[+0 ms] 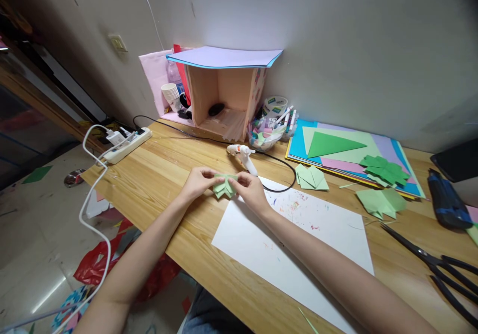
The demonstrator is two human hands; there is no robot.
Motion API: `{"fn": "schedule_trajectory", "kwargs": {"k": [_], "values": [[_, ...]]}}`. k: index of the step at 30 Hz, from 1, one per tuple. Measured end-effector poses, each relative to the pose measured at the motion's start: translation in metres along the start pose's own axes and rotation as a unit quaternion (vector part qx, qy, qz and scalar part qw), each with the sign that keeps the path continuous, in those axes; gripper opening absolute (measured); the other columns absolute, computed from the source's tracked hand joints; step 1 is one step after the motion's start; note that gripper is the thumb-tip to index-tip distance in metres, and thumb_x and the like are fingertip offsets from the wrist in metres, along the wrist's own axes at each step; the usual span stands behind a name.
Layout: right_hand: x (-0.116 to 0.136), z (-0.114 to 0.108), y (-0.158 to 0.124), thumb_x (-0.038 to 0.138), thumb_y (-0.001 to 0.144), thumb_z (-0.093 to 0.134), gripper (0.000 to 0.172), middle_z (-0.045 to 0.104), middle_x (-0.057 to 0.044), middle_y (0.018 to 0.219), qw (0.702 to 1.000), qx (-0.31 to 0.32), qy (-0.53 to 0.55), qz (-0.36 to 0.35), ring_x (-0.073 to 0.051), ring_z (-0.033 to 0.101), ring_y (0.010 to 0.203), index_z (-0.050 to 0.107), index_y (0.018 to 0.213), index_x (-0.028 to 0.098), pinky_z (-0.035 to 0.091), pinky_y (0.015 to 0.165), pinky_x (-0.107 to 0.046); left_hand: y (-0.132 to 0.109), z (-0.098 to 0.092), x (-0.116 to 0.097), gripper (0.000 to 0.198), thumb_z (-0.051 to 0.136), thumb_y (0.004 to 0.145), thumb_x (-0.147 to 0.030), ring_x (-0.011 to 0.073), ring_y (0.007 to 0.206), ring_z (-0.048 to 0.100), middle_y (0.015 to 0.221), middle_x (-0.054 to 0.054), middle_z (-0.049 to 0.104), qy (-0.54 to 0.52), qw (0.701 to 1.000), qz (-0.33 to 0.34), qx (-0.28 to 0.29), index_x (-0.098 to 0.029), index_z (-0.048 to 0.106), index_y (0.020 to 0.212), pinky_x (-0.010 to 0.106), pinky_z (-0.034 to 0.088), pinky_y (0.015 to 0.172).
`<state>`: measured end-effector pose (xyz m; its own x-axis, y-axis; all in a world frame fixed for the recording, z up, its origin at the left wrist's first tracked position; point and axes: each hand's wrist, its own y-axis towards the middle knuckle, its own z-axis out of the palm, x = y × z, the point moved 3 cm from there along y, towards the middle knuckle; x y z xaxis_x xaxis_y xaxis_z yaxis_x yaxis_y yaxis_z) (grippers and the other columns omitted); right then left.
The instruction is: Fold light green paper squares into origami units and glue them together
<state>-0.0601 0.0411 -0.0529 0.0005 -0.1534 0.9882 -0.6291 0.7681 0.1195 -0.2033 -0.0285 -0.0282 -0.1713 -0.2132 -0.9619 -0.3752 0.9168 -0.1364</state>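
Between my two hands is a small piece of folded light green paper (224, 187), its lower edge showing pointed pleats. My left hand (200, 180) pinches its left side, and my right hand (251, 188) pinches the right side with thumb and fingers. Just beyond the hands a white glue gun (242, 156) lies on the table. Under my right forearm lies a white sheet of paper (291, 244) with coloured marks. Two more folded light green papers, one nearer (311, 177) and one farther right (381, 202), rest on the wood.
Black scissors (429, 260) and a blue-black utility knife (446, 199) lie at the right. Stacked coloured paper (336, 161) sits by the wall. A cardboard box (224, 95) stands at the back beside a clear tub of scraps (266, 132). The power strip (129, 145) borders the left edge.
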Motion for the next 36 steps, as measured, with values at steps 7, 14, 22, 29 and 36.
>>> {"fn": "schedule_trajectory", "kwargs": {"k": [7,14,22,29,36], "values": [[0.0001,0.0005,-0.0002,0.041,0.073,0.055,0.028,0.052,0.001,0.055,1.0,-0.006,-0.025,-0.002,-0.011,0.048,0.05,0.051,0.061,0.016,0.038,0.048,-0.023,-0.0004,-0.0013,0.004,0.037,0.073,0.055,-0.038,0.0134,0.054,0.059,0.07,0.007,0.069,-0.007,1.0,-0.024,0.004,-0.009,0.07,0.077,0.023,0.047,0.052],[-0.001,0.0007,-0.0001,0.042,0.073,0.055,0.029,0.052,0.0,0.055,1.0,-0.006,-0.027,-0.006,-0.012,0.048,0.05,0.052,0.062,0.016,0.038,0.048,-0.024,-0.0023,-0.0011,0.0045,0.042,0.072,0.055,-0.042,0.0138,0.052,0.059,0.066,0.007,0.068,-0.017,0.998,-0.058,0.007,-0.008,0.07,0.079,0.024,0.047,0.05],[-0.0017,0.0004,-0.0004,0.042,0.072,0.055,0.029,0.054,0.0,0.054,0.999,-0.009,-0.033,-0.008,-0.012,0.049,0.05,0.053,0.061,0.016,0.039,0.048,-0.024,-0.0019,-0.0009,0.0044,0.04,0.072,0.054,-0.043,0.0132,0.054,0.058,0.066,0.007,0.068,-0.024,0.998,-0.053,0.002,-0.009,0.07,0.074,0.023,0.048,0.052],[-0.002,0.0001,-0.0007,0.043,0.073,0.054,0.03,0.055,-0.001,0.055,0.999,-0.011,-0.038,-0.011,-0.012,0.05,0.05,0.054,0.061,0.016,0.039,0.049,-0.025,-0.0015,0.0007,0.0043,0.041,0.073,0.053,-0.042,0.0134,0.054,0.058,0.066,0.008,0.068,-0.034,0.998,-0.059,0.002,-0.008,0.07,0.075,0.023,0.047,0.053],[-0.0022,-0.0009,-0.0004,0.044,0.073,0.055,0.029,0.054,0.0,0.054,0.999,-0.026,-0.027,-0.008,-0.012,0.049,0.048,0.053,0.061,0.017,0.039,0.048,-0.024,-0.0019,-0.0004,0.0044,0.045,0.073,0.054,-0.04,0.0164,0.064,0.062,0.078,0.009,0.069,-0.043,0.996,-0.059,0.044,-0.009,0.068,0.087,0.026,0.049,0.062]]}}
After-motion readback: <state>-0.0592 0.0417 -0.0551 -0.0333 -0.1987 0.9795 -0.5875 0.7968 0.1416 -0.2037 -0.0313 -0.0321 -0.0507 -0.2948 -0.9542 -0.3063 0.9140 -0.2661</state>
